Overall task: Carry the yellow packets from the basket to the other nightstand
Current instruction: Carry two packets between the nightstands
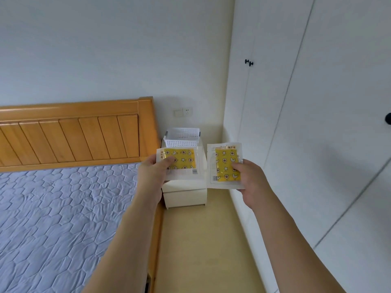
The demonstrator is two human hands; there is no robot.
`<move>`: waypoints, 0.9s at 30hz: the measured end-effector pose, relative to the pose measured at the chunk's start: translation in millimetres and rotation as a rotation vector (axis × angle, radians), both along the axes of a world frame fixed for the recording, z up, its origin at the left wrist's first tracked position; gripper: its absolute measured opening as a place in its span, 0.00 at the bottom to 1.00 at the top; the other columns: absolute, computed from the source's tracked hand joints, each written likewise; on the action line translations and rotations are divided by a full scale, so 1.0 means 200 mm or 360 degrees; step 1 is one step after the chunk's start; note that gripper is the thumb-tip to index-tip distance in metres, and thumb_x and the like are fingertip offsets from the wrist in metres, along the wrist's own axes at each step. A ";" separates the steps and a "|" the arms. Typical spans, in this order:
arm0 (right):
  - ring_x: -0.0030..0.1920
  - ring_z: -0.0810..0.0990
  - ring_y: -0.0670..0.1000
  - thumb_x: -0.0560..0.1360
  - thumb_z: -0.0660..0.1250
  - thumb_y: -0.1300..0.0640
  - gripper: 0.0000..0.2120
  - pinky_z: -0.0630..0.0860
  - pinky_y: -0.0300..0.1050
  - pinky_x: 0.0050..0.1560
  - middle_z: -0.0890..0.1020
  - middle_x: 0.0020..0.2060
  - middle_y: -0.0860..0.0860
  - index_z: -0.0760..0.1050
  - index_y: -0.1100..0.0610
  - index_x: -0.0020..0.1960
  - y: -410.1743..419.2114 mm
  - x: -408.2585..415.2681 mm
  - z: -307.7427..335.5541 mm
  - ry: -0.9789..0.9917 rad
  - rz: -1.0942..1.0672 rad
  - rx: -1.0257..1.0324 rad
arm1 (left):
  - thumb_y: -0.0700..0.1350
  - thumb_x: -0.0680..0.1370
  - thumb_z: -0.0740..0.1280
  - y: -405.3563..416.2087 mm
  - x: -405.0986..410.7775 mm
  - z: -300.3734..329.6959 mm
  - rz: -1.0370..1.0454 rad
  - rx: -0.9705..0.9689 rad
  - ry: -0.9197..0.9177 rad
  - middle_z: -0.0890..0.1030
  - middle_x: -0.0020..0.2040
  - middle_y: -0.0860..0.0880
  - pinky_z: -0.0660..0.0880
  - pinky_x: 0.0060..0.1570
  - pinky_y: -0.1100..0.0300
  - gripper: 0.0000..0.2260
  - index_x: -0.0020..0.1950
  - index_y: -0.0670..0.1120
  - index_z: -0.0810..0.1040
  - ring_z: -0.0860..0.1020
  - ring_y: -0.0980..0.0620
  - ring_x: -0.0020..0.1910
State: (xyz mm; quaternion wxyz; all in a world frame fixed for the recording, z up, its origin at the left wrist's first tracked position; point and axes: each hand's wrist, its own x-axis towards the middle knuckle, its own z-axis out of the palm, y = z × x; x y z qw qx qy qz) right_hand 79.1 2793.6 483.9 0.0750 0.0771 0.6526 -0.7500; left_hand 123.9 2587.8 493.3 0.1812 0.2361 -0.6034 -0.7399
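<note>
1. Bedroom corner: quilted bed (53,208) with wooden headboard (74,136) at left.
2. Left hand (153,172), thumb pinching a yellow packet (182,158), held up in front of white nightstand (184,193) and white basket (182,138).
3. Right hand (251,180) gripping second yellow packet (225,163), just beside the first.
4. White wardrobe doors (317,123) at right.

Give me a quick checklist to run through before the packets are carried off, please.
1. Left hand pinches the left packet: ok.
2. Right hand pinches the right packet: ok.
3. Both packets lifted out of the basket: ok.
4. Basket emptied: cannot tell, its floor is hidden.
5. Other nightstand in sight: not ok, only this nightstand shows.
</note>
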 end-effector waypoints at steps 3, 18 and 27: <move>0.49 0.82 0.55 0.78 0.62 0.62 0.10 0.76 0.52 0.54 0.85 0.46 0.52 0.79 0.51 0.44 -0.07 -0.37 -0.03 0.0002 0.0042 -0.0002 | 0.38 0.76 0.71 -0.08 -0.32 -0.02 0.0057 -0.0086 -0.0008 0.85 0.44 0.49 0.79 0.31 0.62 0.06 0.48 0.48 0.79 0.84 0.54 0.39; 0.43 0.80 0.47 0.78 0.62 0.63 0.09 0.72 0.41 0.40 0.83 0.43 0.47 0.79 0.53 0.51 -0.58 -1.99 -0.03 0.0007 0.0162 0.0022 | 0.40 0.77 0.70 -0.62 -1.79 0.07 0.0052 -0.0595 -0.0219 0.84 0.46 0.50 0.77 0.36 0.62 0.08 0.56 0.45 0.79 0.83 0.52 0.44; 0.38 0.81 0.48 0.79 0.62 0.64 0.08 0.72 0.37 0.29 0.82 0.43 0.50 0.76 0.57 0.56 -0.98 -2.84 -0.14 -0.0090 0.0141 0.0206 | 0.40 0.78 0.68 -1.10 -2.70 -0.02 -0.0277 -0.0965 -0.0364 0.83 0.46 0.52 0.73 0.36 0.63 0.07 0.53 0.49 0.79 0.81 0.55 0.43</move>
